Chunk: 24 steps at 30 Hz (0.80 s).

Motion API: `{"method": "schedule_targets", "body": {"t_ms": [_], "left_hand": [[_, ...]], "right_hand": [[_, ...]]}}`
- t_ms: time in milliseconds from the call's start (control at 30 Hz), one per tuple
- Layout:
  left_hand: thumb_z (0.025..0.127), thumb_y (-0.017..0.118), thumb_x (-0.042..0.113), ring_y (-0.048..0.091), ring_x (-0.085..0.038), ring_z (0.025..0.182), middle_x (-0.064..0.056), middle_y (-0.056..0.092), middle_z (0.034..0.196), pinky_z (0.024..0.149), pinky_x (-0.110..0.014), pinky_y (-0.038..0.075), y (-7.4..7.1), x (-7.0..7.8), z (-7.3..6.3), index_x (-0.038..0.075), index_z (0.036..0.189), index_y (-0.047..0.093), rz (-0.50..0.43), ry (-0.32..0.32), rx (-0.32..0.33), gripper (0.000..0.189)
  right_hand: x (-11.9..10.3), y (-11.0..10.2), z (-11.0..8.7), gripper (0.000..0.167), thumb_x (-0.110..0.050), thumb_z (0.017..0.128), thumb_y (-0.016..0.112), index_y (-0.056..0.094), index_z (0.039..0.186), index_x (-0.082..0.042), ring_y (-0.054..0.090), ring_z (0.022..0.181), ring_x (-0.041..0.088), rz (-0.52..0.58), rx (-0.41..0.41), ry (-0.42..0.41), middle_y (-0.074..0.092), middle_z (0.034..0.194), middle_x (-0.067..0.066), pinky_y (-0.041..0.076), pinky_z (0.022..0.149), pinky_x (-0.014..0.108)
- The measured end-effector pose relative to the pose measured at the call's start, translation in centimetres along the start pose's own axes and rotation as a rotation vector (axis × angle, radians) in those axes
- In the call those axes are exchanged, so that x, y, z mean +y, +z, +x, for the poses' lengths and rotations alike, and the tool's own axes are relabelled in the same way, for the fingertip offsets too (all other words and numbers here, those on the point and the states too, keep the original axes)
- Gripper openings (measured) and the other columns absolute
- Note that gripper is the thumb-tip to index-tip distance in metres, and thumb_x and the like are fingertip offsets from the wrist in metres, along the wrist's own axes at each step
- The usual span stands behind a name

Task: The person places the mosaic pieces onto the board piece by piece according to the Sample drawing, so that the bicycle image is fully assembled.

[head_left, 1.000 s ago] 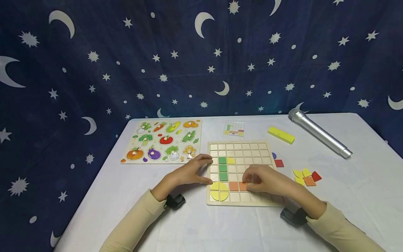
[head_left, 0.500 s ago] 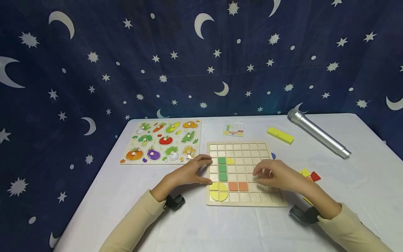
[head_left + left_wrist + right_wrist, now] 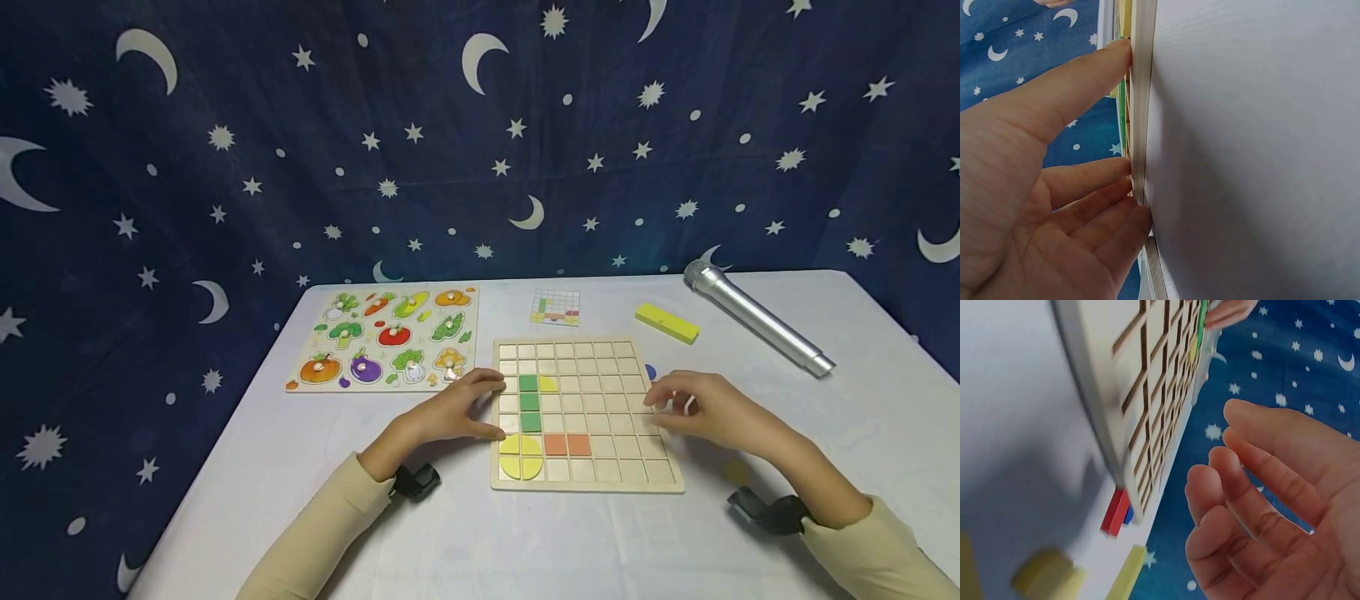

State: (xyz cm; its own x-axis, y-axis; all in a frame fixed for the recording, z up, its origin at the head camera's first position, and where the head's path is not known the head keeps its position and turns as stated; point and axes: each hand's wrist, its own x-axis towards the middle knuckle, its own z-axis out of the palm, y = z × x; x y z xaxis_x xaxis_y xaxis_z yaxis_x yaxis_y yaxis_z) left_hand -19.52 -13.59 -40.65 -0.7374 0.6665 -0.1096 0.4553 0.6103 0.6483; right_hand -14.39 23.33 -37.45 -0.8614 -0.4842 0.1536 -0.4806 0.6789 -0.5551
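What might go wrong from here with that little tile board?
The left hand touches the edge of the board, so a push might slide it and perhaps unsettle the green squares. The right hand hangs near the blue piece and red piece beside the board, and could knock them away.

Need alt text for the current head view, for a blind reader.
A person's left hand touches the left edge of a wooden grid board; the right hand hovers near its right edge. Green, yellow and orange tiles occupy some cells; a vegetable puzzle lies left, a microphone right.
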Motion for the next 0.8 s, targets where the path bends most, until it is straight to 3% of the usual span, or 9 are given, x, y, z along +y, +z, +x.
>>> {"method": "schedule_targets", "body": {"t_ms": [167, 267, 500, 633, 800], "left_hand": [[0.082, 0.080, 0.029, 0.035, -0.027, 0.140, -0.011, 0.038, 0.149, 0.115, -0.043, 0.029, 0.0, 0.0, -0.1, 0.000, 0.141, 0.048, -0.002, 0.001, -0.005, 0.074], [0.082, 0.080, 0.029, 0.034, -0.027, 0.140, -0.011, 0.038, 0.149, 0.115, -0.043, 0.029, 0.0, 0.1, -0.1, 0.000, 0.141, 0.048, 0.002, 0.002, -0.004, 0.073], [0.082, 0.080, 0.029, 0.035, -0.027, 0.140, -0.011, 0.038, 0.149, 0.115, -0.044, 0.029, -0.2, 0.1, -0.1, 0.000, 0.141, 0.048, 0.000, 0.000, 0.004, 0.073], [0.082, 0.080, 0.029, 0.034, -0.027, 0.140, -0.011, 0.038, 0.149, 0.116, -0.044, 0.028, -0.2, 0.2, -0.1, 0.000, 0.141, 0.048, -0.002, -0.004, -0.004, 0.074], [0.082, 0.080, 0.028, 0.034, -0.028, 0.140, -0.011, 0.038, 0.149, 0.116, -0.044, 0.028, -0.1, 0.2, 0.0, 0.000, 0.141, 0.048, -0.005, -0.002, -0.004, 0.073]], "right_hand": [[0.8, -1.1, -1.1, 0.022, -0.009, 0.079, 0.080, 0.070, 0.098, -0.007, 0.049, 0.068, 0.001, -0.004, -0.006, 0.103, 0.062, 0.085, -0.004, 0.046, 0.054, 0.022], [1.5, -1.7, -1.8, 0.023, -0.010, 0.080, 0.079, 0.069, 0.100, -0.007, 0.049, 0.065, 0.002, 0.009, -0.018, 0.124, 0.059, 0.081, -0.005, 0.046, 0.052, 0.022], [4.1, -2.3, -3.5, 0.024, -0.004, 0.078, 0.080, 0.068, 0.098, -0.008, 0.053, 0.059, 0.003, 0.022, 0.015, 0.005, 0.057, 0.076, -0.014, 0.046, 0.054, 0.021], [5.8, -2.5, -4.4, 0.027, 0.000, 0.073, 0.081, 0.068, 0.097, -0.006, 0.051, 0.065, 0.000, 0.002, 0.033, -0.057, 0.061, 0.080, -0.014, 0.045, 0.055, 0.019], [7.4, -2.4, -5.4, 0.028, -0.001, 0.070, 0.084, 0.070, 0.092, -0.010, 0.049, 0.066, -0.001, -0.023, 0.055, -0.043, 0.059, 0.079, -0.015, 0.042, 0.053, 0.018]]}}
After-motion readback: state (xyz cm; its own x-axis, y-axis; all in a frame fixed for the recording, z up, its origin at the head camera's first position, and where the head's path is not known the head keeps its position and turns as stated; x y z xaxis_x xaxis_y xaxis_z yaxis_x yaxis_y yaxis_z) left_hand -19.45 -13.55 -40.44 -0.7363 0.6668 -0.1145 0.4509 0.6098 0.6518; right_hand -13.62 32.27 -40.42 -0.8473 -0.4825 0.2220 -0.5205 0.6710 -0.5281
